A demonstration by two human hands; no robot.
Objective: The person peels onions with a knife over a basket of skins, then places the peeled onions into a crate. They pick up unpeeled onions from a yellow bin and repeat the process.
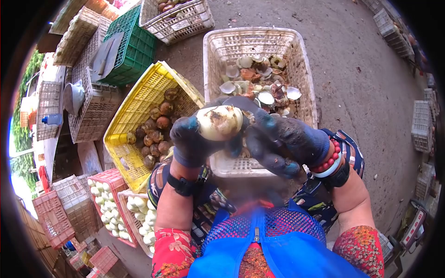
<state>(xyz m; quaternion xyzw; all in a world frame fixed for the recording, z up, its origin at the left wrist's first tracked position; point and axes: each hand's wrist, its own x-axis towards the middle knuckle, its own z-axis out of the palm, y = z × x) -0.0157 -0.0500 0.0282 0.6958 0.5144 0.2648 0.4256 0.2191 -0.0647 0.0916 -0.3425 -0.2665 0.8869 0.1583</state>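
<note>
A partly peeled onion (219, 123), whitish with brown patches, rests in the grip of my left hand (189, 139), which wears a dark, dirty glove. Close to its right side is my right hand (283, 141), gloved the same way, with curled fingers. Whatever those fingers hold, if anything, is hidden. Both hands are above the near part of a white crate (309, 99). In that crate lie pale and brown onion peels (266, 97).
To the left, a tilted yellow crate (121, 123) holds several brown unpeeled onions (163, 122). Peeled white onions (111, 211) fill a pink crate (121, 181) at lower left. A green crate (139, 53) has a knife (105, 56) on top. More crates line the right edge.
</note>
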